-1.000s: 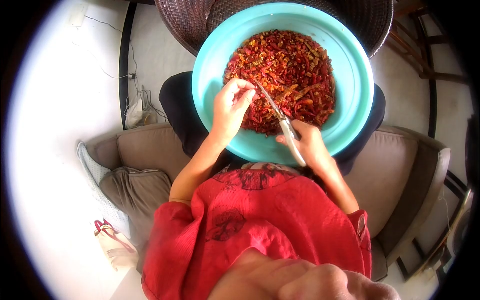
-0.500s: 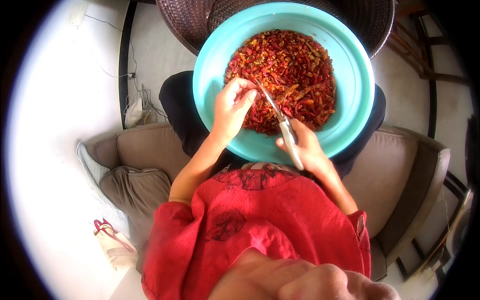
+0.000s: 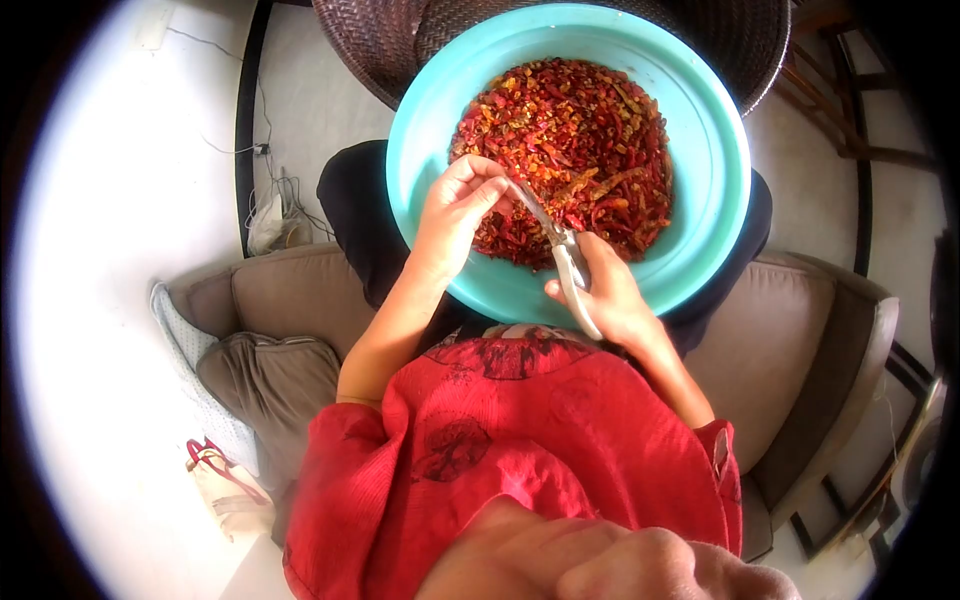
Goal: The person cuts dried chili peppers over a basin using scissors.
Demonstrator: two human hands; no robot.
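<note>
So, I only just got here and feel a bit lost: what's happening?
A person on a sofa holds scissors in the right hand. The left hand is by their far end; whether it grips a piece is unclear. Both hands are over a basin of what look like red chillies, some in small bits, some longer. A basket sits beyond.

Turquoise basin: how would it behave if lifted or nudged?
The turquoise basin looks like smooth moulded plastic, so probably fairly stiff and light for its size. The loose red pepper pieces inside would likely shift if it tilted. It appears to sit over the dark-clad legs, so a nudge might tip it.
</note>
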